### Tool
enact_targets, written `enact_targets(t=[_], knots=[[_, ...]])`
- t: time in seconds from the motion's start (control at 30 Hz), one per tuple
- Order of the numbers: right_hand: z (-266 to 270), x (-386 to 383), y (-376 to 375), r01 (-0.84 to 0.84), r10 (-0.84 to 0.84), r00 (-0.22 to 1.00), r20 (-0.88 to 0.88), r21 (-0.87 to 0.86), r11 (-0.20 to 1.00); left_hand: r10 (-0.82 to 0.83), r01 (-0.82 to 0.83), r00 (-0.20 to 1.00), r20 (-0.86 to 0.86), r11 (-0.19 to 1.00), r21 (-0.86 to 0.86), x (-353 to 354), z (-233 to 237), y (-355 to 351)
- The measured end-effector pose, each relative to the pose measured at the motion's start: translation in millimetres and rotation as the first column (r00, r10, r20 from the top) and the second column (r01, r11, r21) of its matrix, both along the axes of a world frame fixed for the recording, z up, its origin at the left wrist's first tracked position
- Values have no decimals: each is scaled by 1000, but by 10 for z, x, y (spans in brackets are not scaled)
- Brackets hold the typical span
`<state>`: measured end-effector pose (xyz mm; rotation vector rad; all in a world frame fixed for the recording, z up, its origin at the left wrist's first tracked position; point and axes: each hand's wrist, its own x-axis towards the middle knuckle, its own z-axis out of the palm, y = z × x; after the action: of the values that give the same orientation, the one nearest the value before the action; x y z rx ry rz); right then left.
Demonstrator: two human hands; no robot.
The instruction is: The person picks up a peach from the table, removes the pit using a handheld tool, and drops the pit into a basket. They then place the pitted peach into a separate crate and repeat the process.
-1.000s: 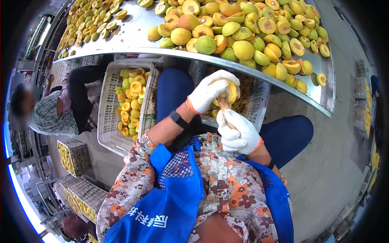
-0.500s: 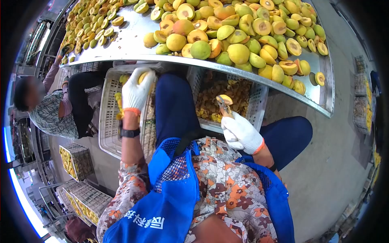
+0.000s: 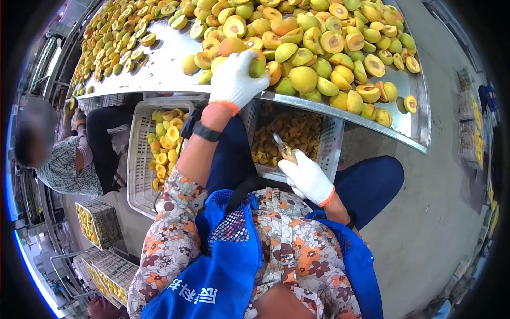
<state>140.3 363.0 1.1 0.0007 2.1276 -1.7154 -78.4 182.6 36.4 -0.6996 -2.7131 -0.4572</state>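
My left hand [image 3: 238,80], in a white glove, reaches over the front edge of the metal table [image 3: 186,81]. Its fingers curl around a greenish-yellow peach [image 3: 257,66] at the front of a pile of halved peaches [image 3: 332,41]. My right hand [image 3: 308,175], gloved too, is closed on a pitting tool [image 3: 287,152] with a light handle and metal tip. That tip points up and left, above a crate [image 3: 332,146] of brown pits and scraps [image 3: 303,127]. Hollowed yellow peach halves [image 3: 166,141] lie in the left crate [image 3: 139,183].
A co-worker [image 3: 66,159] sits to the left at the same table, near more cut peaches [image 3: 114,37]. Crates of yellow fruit [image 3: 98,223] stand on the floor at the lower left. Other crates [image 3: 472,130] are stacked at the far right.
My left hand has gone from above the left crate up to the table pile, and the peach half it held is gone from it. The piece on the tool's tip is gone; my right hand shifted slightly left.
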Motion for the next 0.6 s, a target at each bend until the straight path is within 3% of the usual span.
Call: enact_targets(t=[0.03, 0.07, 0.1, 0.13, 0.2, 0.27, 0.3, 0.33, 0.43, 0.5, 0.6], knots=[[-14, 0, 29, 4, -4, 1000, -4, -4, 1000, -72, 36, 993, 92, 938, 344, 16, -13, -51], [184, -47, 7, 107, -107, 993, 53, 4, 994, -172, 29, 972, 159, 763, 646, 62, -14, -110], [306, -61, -22, 204, -205, 971, 119, 19, 979, -299, -92, 891, 341, 617, 782, 192, 200, -166], [325, -78, -42, 225, -221, 974, -55, 79, 971, -566, -261, 740, 364, 257, 930, 271, 171, -172], [423, -164, -102, 271, -239, 934, -264, 92, 958, -876, -473, 414, 247, 25, 881, 481, 209, -266], [579, -241, -151, 267, -226, 929, -294, 109, 957, -909, -557, 327, 260, 37, 830, 675, 227, -234], [626, -272, -172, 266, -213, 920, -328, 125, 956, -759, -643, 503, 414, -8, 766, 838, 273, -76], [639, -285, -193, 269, -216, 920, -326, 125, 955, -818, -640, 448, 362, -10, 768, 889, 258, -61], [636, -297, -237, 300, -225, 908, -353, 173, 938, -796, -638, 468, 384, -4, 770, 1000, 236, 34], [589, -275, -225, 309, -226, 903, -366, 186, 933, -754, -517, 547, 365, 39, 855, 1021, 136, 74], [538, -245, -215, 315, -220, 903, -370, 220, 923, -781, -495, 522, 342, 49, 868, 1029, 74, 101]])
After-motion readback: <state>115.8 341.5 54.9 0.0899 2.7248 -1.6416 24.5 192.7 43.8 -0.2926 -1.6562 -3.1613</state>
